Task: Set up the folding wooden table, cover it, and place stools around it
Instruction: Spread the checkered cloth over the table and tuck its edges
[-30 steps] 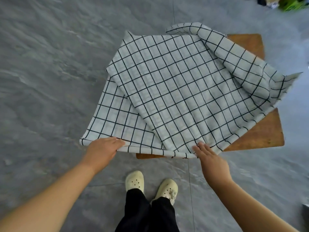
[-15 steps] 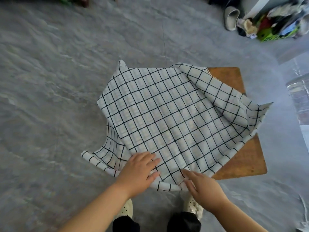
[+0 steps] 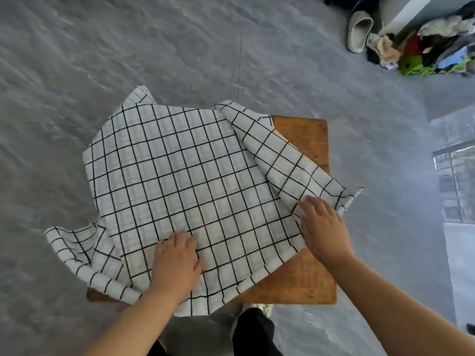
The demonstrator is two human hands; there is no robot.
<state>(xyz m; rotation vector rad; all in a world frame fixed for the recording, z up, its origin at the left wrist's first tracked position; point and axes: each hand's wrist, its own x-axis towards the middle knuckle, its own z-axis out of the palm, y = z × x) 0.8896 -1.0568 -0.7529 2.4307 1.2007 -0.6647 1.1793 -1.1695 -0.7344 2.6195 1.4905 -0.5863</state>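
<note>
bare forearms (image 3: 385, 304), black trousers (image 3: 253, 327), pale shoe (image 3: 264, 307)

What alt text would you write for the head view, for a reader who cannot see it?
Seen from above, a person's left hand presses flat on a black-and-white checked tablecloth lying crooked and partly folded over a wooden table, while the right hand reaches the folded flap. Bare wood shows on the right, above a grey floor.

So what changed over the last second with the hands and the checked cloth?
The left hand left the near-left hem and now lies flat on the white black-checked cloth nearer its middle. The right hand moved from the near edge out to the folded-over right flap. The loose left corner slackened and droops. The brown wooden table stayed put, its right side still bare.
</note>
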